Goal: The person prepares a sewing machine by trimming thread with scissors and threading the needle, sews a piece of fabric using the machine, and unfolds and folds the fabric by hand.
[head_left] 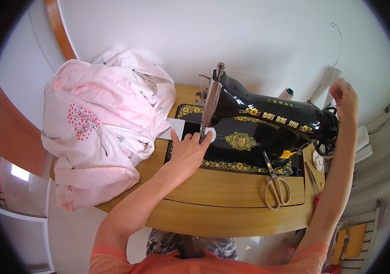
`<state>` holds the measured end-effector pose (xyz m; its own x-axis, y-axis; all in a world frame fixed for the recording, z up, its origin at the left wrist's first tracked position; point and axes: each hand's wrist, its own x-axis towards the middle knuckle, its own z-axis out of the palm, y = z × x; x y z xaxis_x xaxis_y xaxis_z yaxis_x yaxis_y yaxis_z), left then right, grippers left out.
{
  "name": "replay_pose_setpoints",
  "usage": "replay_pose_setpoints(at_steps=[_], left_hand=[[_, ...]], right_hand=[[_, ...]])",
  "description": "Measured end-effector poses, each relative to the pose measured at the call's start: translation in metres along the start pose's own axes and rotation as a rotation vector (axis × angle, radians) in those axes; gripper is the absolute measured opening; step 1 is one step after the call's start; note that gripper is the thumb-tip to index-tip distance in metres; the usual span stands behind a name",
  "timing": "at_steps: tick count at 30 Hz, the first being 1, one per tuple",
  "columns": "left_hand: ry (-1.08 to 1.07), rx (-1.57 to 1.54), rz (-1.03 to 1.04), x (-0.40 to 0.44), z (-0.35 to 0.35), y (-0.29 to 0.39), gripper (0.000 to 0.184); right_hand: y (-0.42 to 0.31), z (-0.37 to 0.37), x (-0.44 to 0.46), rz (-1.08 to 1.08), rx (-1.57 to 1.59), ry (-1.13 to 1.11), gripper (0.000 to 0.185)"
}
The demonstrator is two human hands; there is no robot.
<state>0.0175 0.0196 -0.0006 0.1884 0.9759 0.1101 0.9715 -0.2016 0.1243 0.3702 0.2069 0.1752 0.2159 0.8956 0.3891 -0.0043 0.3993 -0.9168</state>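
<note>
A black sewing machine [275, 112] with gold flower trim and lettering stands on a wooden table. My left hand [188, 150] lies at its needle end, palm down with fingers apart, touching the bed around the presser foot [202, 131]. Whether the fingertips touch a thread there is too small to see. Up beside the handwheel [329, 132], my right hand [345, 98] is raised with its fingers drawn together; what they hold, if anything, is hidden. Pink and white printed fabric [99, 132] lies heaped left of the machine, apart from my left hand.
Scissors with tan handles [276, 189] rest partly on the machine bed, blades toward the machine. A thread spool [287, 93] stands behind the machine arm. Tweezers [312, 178] lie at the table's right side. A thin bent wire [340, 45] rises by the wall.
</note>
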Motion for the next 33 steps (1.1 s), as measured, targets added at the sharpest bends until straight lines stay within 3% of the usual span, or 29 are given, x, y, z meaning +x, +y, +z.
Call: replay_pose_setpoints(at_steps=[15, 21, 27, 30, 33], left_hand=[[-0.032, 0.001, -0.009, 0.000, -0.003, 0.001, 0.059], [-0.047, -0.003, -0.016, 0.001, -0.002, 0.001, 0.060], [-0.053, 0.012, -0.019, 0.001, -0.001, -0.001, 0.062], [-0.070, 0.010, -0.020, 0.002, -0.003, -0.002, 0.063], [-0.066, -0.009, -0.027, 0.002, -0.002, -0.001, 0.062]], right_hand=[[0.002, -0.002, 0.002, -0.119, -0.002, 0.101, 0.019], [-0.007, 0.014, -0.014, -0.057, -0.254, 0.079, 0.032], [-0.025, -0.009, -0.026, -0.273, -0.548, 0.176, 0.035], [-0.030, -0.045, -0.048, -0.636, -1.025, 0.332, 0.035], [0.001, -0.091, -0.063, -0.663, -1.163, 0.283, 0.036]])
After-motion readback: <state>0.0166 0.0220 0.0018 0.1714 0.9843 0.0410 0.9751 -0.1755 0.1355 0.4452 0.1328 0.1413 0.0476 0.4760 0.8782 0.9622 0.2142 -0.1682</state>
